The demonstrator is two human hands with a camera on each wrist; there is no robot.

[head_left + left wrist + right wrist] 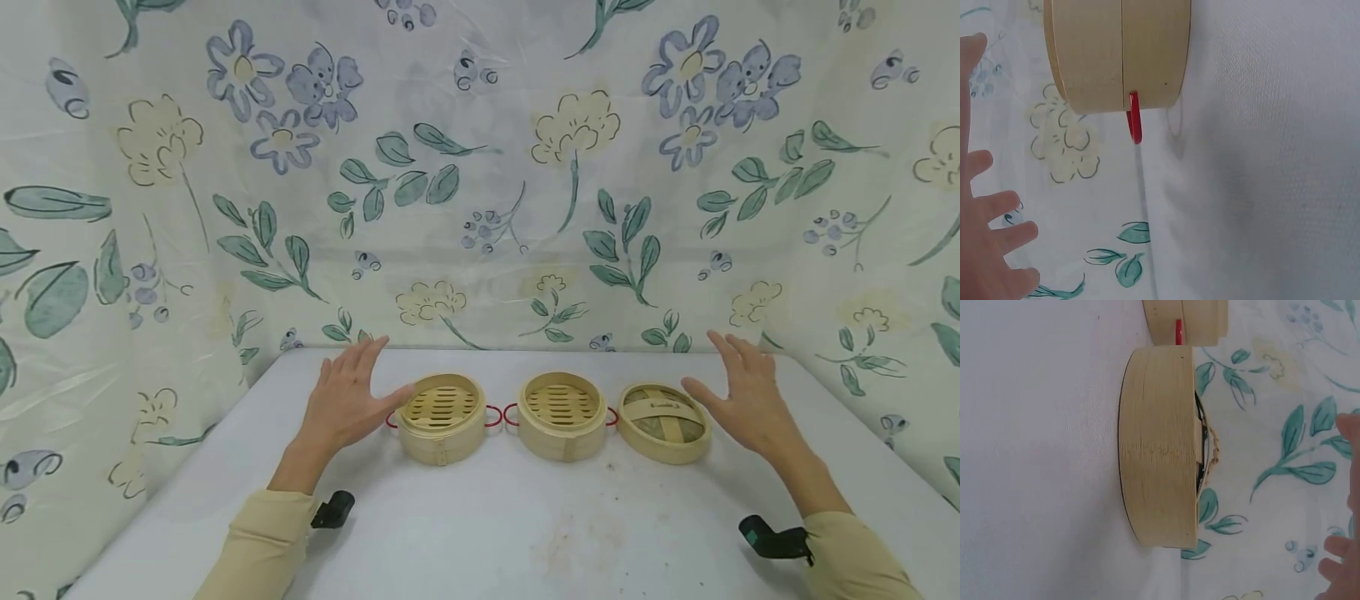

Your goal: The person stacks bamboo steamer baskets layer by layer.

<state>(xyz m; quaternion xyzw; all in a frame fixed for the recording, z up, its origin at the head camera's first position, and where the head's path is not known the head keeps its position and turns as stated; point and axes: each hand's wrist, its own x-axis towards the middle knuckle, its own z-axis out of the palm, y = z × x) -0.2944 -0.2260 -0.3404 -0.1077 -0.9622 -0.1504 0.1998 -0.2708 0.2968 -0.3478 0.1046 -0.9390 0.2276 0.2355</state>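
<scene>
Three bamboo steamer pieces stand in a row on the white table (480, 533). The left steamer basket (441, 417) and the middle steamer basket (562, 414) show slatted bottoms and red wire handles. To their right lies a woven bamboo lid (663, 421). My left hand (347, 398) hovers just left of the left basket (1119, 53), fingers straight and spread, holding nothing. My right hand (742, 392) hovers just right of the lid (1161, 447), also flat and empty. Only fingertips (997, 244) show in the left wrist view.
A floral plastic sheet (480, 183) rises as a backdrop behind the table and along both sides. Black wrist camera mounts (772, 540) sit on both forearms. The near half of the table bears faint stains (570, 542).
</scene>
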